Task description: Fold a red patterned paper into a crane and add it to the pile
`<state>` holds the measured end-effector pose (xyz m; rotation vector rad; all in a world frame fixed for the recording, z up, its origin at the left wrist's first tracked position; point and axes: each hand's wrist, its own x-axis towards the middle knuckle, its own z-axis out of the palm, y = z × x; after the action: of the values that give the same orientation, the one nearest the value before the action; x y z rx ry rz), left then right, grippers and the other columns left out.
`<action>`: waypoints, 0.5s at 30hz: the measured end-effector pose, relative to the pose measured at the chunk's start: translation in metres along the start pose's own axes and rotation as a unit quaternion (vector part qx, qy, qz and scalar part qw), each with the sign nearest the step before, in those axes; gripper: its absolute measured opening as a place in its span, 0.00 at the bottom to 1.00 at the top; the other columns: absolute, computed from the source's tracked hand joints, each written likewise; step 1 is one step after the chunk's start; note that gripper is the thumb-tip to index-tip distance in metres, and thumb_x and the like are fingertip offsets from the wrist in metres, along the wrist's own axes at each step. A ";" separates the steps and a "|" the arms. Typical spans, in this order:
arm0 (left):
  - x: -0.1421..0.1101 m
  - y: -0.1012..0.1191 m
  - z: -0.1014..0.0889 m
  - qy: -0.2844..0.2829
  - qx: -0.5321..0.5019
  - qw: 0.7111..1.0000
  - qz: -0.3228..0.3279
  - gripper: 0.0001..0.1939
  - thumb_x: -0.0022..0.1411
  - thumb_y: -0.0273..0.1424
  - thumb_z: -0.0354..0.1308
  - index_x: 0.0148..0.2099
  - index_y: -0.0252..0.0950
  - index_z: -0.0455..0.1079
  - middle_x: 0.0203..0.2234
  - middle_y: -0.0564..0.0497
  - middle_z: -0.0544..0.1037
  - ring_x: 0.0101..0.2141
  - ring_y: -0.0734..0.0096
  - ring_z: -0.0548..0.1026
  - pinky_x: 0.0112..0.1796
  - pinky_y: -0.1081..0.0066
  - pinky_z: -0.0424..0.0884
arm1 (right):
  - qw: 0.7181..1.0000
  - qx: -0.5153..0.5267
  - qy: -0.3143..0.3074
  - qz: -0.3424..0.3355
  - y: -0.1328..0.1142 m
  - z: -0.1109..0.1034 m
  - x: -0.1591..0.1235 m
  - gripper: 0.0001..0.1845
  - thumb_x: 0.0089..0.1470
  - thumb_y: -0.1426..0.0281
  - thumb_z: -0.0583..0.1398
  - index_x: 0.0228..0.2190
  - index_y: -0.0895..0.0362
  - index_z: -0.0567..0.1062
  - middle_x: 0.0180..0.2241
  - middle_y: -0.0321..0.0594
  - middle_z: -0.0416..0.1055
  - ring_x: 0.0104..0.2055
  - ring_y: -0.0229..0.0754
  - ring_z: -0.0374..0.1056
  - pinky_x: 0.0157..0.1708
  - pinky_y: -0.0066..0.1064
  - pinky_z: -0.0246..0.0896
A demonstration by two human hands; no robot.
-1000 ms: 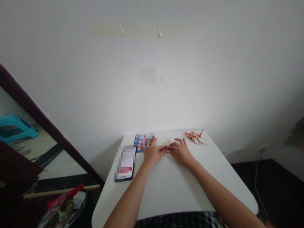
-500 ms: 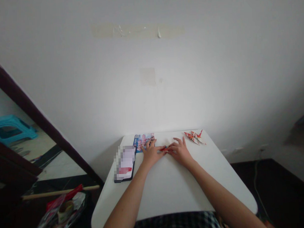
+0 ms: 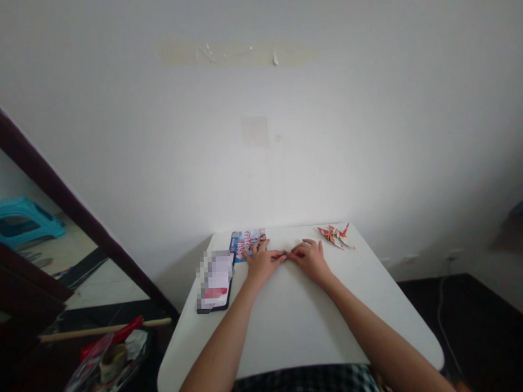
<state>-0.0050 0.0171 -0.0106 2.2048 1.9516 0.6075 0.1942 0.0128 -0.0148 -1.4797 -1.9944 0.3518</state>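
Note:
My left hand point(image 3: 260, 264) rests near the far side of the white table, its thumb and forefinger closed on a small piece of folded red paper point(image 3: 289, 255). Its other fingers spread over the corner of a printed blue and red sheet point(image 3: 242, 244). From the other side, my right hand point(image 3: 312, 261) pinches the same paper, the remaining fingers curled above it. Most of the paper is hidden by the fingertips, so its shape cannot be made out. Folded red-and-white paper cranes point(image 3: 335, 237) lie beyond my right hand, apart from it.
A phone point(image 3: 217, 282) with a lit screen lies at the left side of the white table point(image 3: 292, 326). The wall point(image 3: 261, 184) rises right behind the table. On the floor at left sits a bag of odds and ends point(image 3: 110, 361), and a blue stool point(image 3: 28, 218) shows in a mirror.
My right hand's raised fingers have come down and curled inward toward the paper. Less red shows between the fingertips. My left hand has barely moved.

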 end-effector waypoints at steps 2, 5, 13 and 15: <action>0.001 0.001 0.000 0.003 -0.006 1.000 -0.006 0.14 0.64 0.54 0.58 0.47 0.64 0.81 0.67 0.54 0.68 0.67 0.43 0.58 0.63 0.25 0.41 | 1.000 -0.010 0.005 0.010 0.000 0.000 0.000 0.13 0.65 0.59 0.60 0.34 0.50 0.82 0.48 0.40 0.79 0.65 0.55 0.58 0.67 0.70 0.29; 0.002 0.002 0.001 0.006 -0.011 1.000 -0.010 0.13 0.65 0.53 0.59 0.46 0.63 0.82 0.67 0.55 0.68 0.67 0.42 0.58 0.62 0.23 0.41 | 0.999 -0.033 0.009 0.021 -0.001 0.000 0.000 0.12 0.65 0.60 0.61 0.34 0.51 0.83 0.51 0.41 0.77 0.66 0.57 0.56 0.67 0.69 0.31; 0.003 0.006 -0.001 0.004 -0.008 1.000 -0.021 0.12 0.64 0.51 0.61 0.46 0.63 0.82 0.67 0.55 0.68 0.68 0.41 0.57 0.62 0.22 0.43 | 0.997 -0.068 0.001 0.043 -0.004 0.002 0.001 0.12 0.64 0.60 0.61 0.35 0.51 0.83 0.55 0.44 0.73 0.68 0.60 0.53 0.67 0.71 0.33; 0.004 0.007 -0.001 0.002 -0.005 1.000 -0.024 0.12 0.64 0.51 0.61 0.45 0.62 0.82 0.67 0.55 0.68 0.67 0.42 0.57 0.61 0.22 0.43 | 0.997 -0.066 0.002 0.048 -0.004 0.002 0.002 0.12 0.64 0.60 0.62 0.35 0.51 0.83 0.55 0.43 0.73 0.68 0.60 0.52 0.67 0.71 0.33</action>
<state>0.0011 0.0194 -0.0065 2.1460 1.9926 0.6154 0.1894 0.0133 -0.0139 -1.6606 -1.9812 0.2603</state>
